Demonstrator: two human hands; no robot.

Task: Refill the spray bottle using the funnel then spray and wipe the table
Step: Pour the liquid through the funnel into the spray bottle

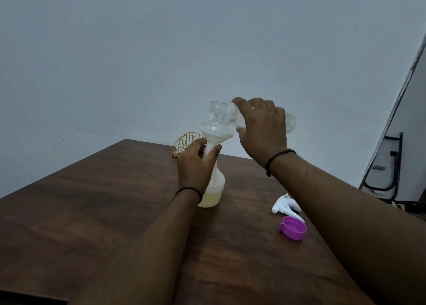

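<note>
Spray bottle (213, 185): translucent white, pale yellow liquid low inside, upright mid-surface, white funnel (215, 132) in neck.
Left hand (196, 164): grips bottle neck.
Right hand (260, 129): grips tilted clear refill bottle (221, 113) over funnel.
Surface (92, 212): dark wood; white trigger head (285, 204) and purple cap (293, 227) near right edge.
Room: plain pale wall (161, 51).

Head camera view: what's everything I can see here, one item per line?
table: one, dark brown wood, fills the lower frame.
spray bottle: one, translucent white, pale yellow liquid at the bottom, upright mid-table.
funnel: one, white, set in the spray bottle's neck.
refill bottle: one, clear, tipped over the funnel.
spray head: one, white, lying on the table at right.
cap: one, purple, on the table beside the spray head.
wire holder: one, yellow, far table edge.
left hand: holds the spray bottle's neck.
right hand: grips the refill bottle.
</note>
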